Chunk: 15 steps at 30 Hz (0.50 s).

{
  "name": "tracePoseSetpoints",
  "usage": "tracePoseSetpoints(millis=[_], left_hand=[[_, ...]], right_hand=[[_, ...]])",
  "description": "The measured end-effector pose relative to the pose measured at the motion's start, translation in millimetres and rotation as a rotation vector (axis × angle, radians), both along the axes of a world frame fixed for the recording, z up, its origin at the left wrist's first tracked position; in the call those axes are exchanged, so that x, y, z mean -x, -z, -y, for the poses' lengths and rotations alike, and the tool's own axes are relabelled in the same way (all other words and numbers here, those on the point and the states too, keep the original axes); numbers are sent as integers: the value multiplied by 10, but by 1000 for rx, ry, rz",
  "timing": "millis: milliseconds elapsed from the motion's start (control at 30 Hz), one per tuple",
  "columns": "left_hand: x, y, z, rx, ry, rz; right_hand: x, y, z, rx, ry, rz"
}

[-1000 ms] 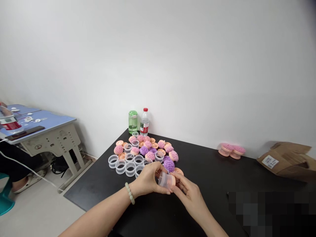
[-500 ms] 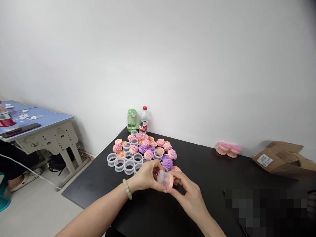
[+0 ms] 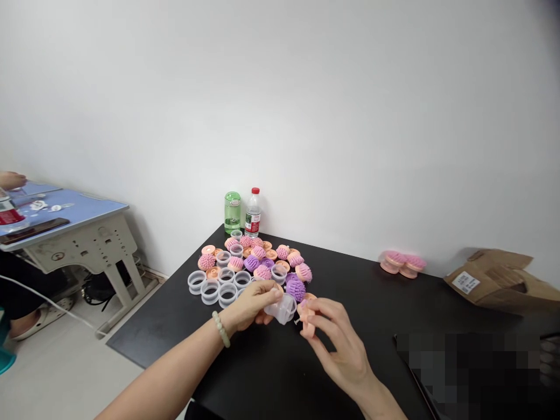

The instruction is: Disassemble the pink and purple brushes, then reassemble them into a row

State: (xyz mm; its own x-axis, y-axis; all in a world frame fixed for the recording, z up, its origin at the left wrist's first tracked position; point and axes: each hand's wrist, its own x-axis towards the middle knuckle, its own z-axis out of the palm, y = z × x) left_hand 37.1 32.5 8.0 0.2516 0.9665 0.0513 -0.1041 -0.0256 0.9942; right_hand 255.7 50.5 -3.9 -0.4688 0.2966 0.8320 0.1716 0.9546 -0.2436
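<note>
Translucent plastic makes up the cup (image 3: 280, 309) at the middle of this head view, held above the near part of a black table (image 3: 350, 303). The left hand (image 3: 251, 306) is curled around it, thumb on top. The right hand (image 3: 339, 338) pinches a peach cap (image 3: 308, 325) between thumb and fingertips, the remaining fingers loosely bent. Half a second ago the cap sat against the cup; now a small gap parts them, and a thin stem points from cap to cup. So they are two separate pieces, one per hand.

Whether the cup contains anything cannot be told. On the table's left part, see-through rings (image 3: 210, 300) stand before pink and purple brush heads (image 3: 296, 290). At the table's far corner, a green bottle (image 3: 232, 211) has liquid low inside, beside a red-capped water bottle (image 3: 253, 220). At the table's right, a brown paper bag (image 3: 490, 280) hides its contents.
</note>
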Motion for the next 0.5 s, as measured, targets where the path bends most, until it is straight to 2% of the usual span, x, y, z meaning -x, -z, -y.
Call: tracePoseSetpoints(millis=[100, 200, 333, 433, 500], left_hand=[[78, -74, 19, -109, -49, -116], [126, -177, 55, -380, -47, -392], [145, -200, 66, -673, 40, -770], [150, -133, 46, -792, 113, -944], [161, -98, 33, -838, 99, -1046]], right_hand=[[-98, -33, -32, 203, 46, 42], [-199, -115, -53, 339, 12, 270], [-219, -231, -30, 391, -57, 507], [-161, -232, 3, 403, -68, 605], [-124, -188, 12, 358, -69, 621]])
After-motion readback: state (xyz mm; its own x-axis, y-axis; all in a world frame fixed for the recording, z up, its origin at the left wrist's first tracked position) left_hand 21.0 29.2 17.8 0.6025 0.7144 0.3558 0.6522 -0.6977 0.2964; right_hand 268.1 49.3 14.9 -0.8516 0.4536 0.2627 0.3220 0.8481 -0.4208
